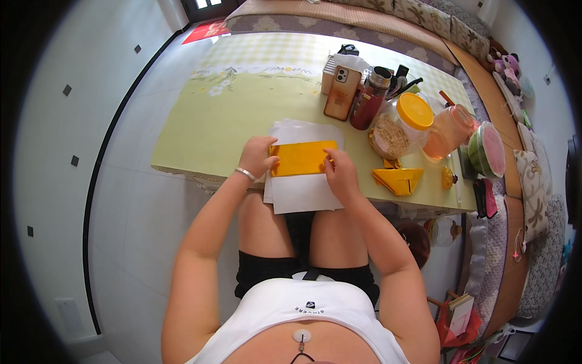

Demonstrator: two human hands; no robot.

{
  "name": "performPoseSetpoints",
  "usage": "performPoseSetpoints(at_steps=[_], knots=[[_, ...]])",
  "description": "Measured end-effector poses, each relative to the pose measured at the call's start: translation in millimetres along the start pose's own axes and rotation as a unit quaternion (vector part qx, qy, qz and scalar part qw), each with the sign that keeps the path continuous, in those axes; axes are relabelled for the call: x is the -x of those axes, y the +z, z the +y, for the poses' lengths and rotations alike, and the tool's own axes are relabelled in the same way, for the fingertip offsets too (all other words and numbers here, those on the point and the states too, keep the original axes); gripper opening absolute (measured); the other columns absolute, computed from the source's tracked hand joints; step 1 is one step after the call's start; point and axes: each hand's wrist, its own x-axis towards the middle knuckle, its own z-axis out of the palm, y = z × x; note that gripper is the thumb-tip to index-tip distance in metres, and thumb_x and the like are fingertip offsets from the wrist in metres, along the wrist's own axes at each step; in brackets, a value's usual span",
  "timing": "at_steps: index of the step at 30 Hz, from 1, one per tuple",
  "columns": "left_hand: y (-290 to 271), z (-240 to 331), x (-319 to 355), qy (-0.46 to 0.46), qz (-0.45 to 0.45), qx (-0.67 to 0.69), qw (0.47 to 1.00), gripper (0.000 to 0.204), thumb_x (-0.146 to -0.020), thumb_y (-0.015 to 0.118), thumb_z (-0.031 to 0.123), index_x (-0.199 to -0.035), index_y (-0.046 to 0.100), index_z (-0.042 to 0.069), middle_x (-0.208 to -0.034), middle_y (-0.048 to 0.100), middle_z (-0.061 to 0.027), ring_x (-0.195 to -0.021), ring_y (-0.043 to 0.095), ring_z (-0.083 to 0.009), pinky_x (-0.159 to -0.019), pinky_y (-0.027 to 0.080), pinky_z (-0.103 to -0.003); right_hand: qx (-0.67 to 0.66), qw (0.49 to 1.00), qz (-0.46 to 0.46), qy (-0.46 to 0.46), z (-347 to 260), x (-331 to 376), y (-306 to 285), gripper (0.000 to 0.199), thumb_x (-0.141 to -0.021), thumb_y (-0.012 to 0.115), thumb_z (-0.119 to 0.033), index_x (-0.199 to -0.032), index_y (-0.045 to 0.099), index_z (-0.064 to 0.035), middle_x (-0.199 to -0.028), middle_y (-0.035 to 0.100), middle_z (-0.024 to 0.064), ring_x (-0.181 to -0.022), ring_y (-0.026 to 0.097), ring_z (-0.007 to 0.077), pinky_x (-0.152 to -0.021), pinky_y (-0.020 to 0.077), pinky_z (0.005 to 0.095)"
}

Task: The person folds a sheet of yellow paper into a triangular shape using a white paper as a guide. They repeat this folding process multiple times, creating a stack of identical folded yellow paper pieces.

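Note:
A shiny gold sheet of paper (300,159), folded into a long rectangle, lies across white paper sheets (303,193) at the table's near edge. My left hand (259,155) grips its left end, thumb and fingers closed on it. At the other end, my right hand (341,171) pinches the gold paper with thumb and forefinger. To the right of that hand sits a folded gold paper boat shape (397,179). The white sheets stick out past the table edge above my lap.
On the table (206,127), a phone (342,91), a dark red flask (371,100), a yellow-lidded jar (400,124), a pinkish jug (447,133) and a cut watermelon (487,151) stand at the right. A small gold item (448,178) lies near them. A sofa (485,267) runs along the right.

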Motion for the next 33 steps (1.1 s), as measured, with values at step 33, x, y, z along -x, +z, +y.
performPoseSetpoints(at_steps=[33], knots=[[13,45,30,-0.387,0.104,0.520,0.754,0.013,-0.092,0.071,0.011,-0.088,0.067,0.000,-0.085,0.071,-0.0093,-0.075,0.072,-0.0160,-0.066,0.060,-0.027,-0.432,0.830,-0.014,0.352,15,-14,-18,0.016,-0.096,0.066,-0.020,-0.096,0.061,-0.0047,-0.081,0.072,0.0116,-0.069,0.073,0.0202,-0.056,0.0576,0.0272]])
